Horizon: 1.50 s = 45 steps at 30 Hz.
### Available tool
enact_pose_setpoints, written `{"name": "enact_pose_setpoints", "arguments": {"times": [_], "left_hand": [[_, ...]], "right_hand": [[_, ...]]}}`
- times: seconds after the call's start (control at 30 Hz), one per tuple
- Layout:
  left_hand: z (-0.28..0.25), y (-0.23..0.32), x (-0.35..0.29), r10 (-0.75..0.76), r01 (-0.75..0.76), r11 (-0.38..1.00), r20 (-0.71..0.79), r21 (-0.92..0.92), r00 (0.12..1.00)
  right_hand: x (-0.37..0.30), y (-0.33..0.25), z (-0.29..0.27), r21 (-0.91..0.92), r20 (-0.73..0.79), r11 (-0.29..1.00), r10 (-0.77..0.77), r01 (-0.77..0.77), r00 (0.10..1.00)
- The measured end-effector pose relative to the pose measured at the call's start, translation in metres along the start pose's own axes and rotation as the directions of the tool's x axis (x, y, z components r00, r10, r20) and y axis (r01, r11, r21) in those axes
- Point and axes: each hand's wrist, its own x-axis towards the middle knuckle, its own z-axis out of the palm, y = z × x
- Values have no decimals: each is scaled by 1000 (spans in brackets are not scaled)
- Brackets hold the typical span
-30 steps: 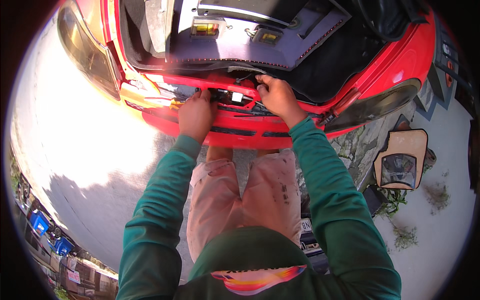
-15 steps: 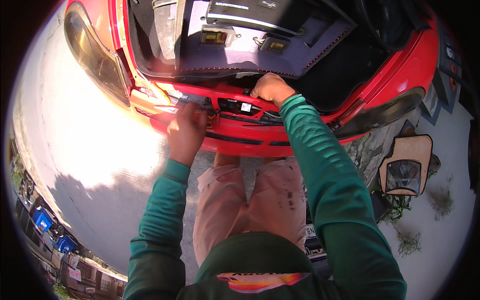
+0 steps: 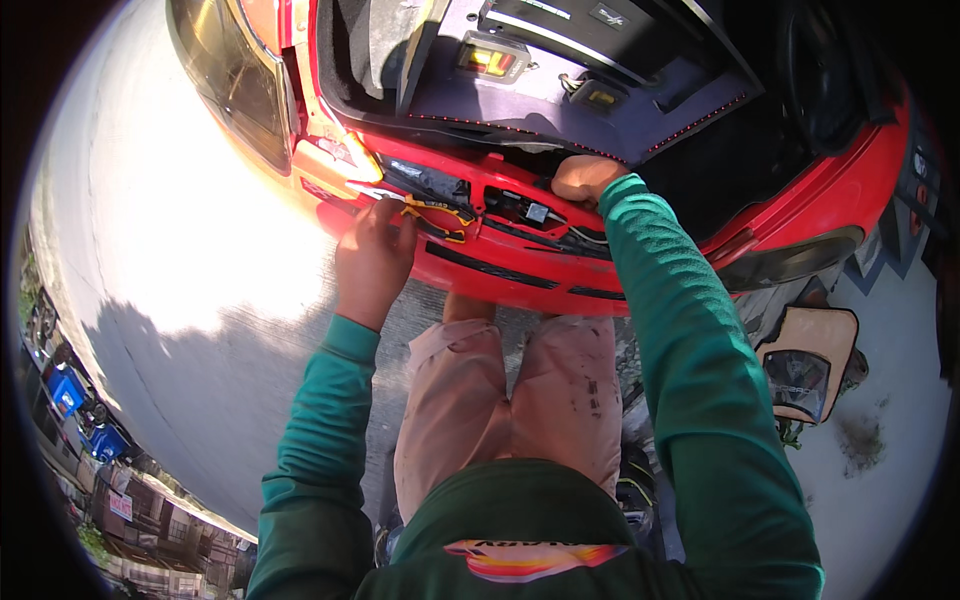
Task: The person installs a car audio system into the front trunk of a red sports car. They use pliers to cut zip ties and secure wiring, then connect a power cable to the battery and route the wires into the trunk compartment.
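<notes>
At the open rear of a red car (image 3: 500,270), my left hand (image 3: 375,260) is closed on pliers (image 3: 440,208) with yellow and black handles. The handles point right, over the recess in the red rear panel, and the pale jaws lie by the fingertips. My right hand (image 3: 585,180) is curled at the trunk's rear edge, knuckles up. Its fingertips are hidden, so what it grips cannot be made out. Between the hands, a rectangular opening (image 3: 522,210) in the panel shows wires and a small white part.
Inside the trunk stands a purple-lined box (image 3: 470,100) with a black amplifier-like unit (image 3: 570,40) and two small yellow-windowed cases. Tail lights (image 3: 235,90) flank the opening. A tan panel with a dark window (image 3: 805,365) lies on the ground at right.
The view has shifted, so the car sits further right in the picture. More of the pliers' handles shows beside my left hand. My right hand stays at the trunk edge.
</notes>
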Motion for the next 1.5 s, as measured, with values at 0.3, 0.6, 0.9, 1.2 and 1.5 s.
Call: {"name": "enact_pose_setpoints", "arguments": {"times": [0.3,0.6,0.9,1.2,1.5], "left_hand": [[7,2,-18,-71,75,997,86,-34,994],[-1,-5,-25,-90,95,994,106,-50,990],[4,-11,-28,-93,100,994,161,-36,983],[3,-3,-30,-87,103,992,218,-66,972],[10,-10,-41,-70,84,994,200,-64,977]], "right_hand": [[-3,-9,-8,73,116,981,169,-178,979],[5,-9,-3,-34,103,992,128,-125,986],[14,-3,0,-31,121,991,135,-132,983],[12,-4,3,27,136,992,119,-124,984],[7,-7,1,13,113,993,119,-121,986]]}}
